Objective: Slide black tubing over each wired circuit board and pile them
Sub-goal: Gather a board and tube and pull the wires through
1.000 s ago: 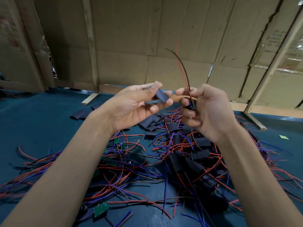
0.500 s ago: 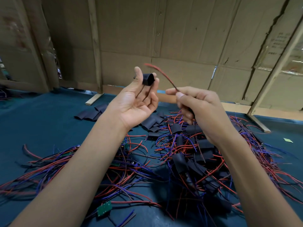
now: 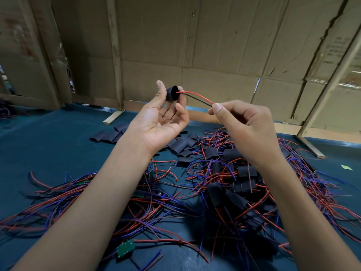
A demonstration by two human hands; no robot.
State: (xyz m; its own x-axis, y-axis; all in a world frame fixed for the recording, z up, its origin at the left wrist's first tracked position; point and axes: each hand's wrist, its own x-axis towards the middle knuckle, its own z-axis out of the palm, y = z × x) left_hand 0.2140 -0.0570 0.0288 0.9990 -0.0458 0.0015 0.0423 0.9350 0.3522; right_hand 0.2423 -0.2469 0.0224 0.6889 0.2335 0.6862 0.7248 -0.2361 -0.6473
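Nearest, a bare green circuit board (image 3: 126, 248) lies on the blue counter (image 3: 48, 153) among tangled red and blue wires (image 3: 160, 208). Farther right sits the pile of sleeved boards (image 3: 230, 182). Above them, the left hand (image 3: 162, 122) pinches a black tubing piece (image 3: 172, 92) at its fingertips, while the right hand (image 3: 248, 126) pinches the red and black wire pair (image 3: 197, 96) entering the tubing's open end. Loose flat tubing pieces (image 3: 109, 134) lie beyond, before cardboard walls (image 3: 214, 45).

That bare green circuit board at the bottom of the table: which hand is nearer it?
Left. The left hand is raised up above and slightly right of the green circuit board; the right hand is raised farther right.
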